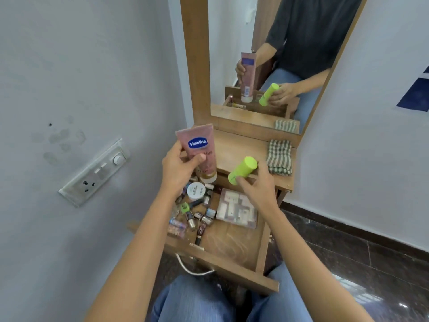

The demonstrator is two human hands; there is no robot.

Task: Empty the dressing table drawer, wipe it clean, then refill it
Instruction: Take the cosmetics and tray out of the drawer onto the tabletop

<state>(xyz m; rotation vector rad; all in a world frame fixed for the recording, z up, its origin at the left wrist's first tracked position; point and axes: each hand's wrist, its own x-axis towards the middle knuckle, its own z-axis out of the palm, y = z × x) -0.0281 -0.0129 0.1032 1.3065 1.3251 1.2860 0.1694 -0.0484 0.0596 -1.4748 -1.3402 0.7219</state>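
Head camera looked down on a wooden dressing-table drawer (232,261), pulled open above the person's blue-jeaned knees (190,300).

The left hand (178,166) was raised over the drawer's far left corner. It gripped a pink plastic Vaseline tube with a white cap (200,145). The thumb lay across the tube's front below the blue logo and the fingers were curled behind it. The tube stood nearly upright, cap down, with most of its length above the hand.

The right hand (257,184) was over the drawer's far right part. Its fingertips pinched the near end of a lime-green cylindrical bottle (242,169). That bottle was tilted, and its far end pointed up and away towards the front edge of the wooden table top (239,147).

Below both hands, the drawer held a heap of small nail-polish bottles (192,219) along its left side. A round white jar (196,191) sat just under the tube's cap. A clear plastic compartment box (236,211) lay beneath the right wrist. The near half of the drawer floor showed bare wood.

A folded green-and-white checked cloth (279,156) lay on the table top, right of the green bottle. The wood-framed mirror (267,66) behind reflected both hands and what they held. A white switch plate (95,175) was fixed on the left wall, and a white cord (192,269) hung under the drawer front.
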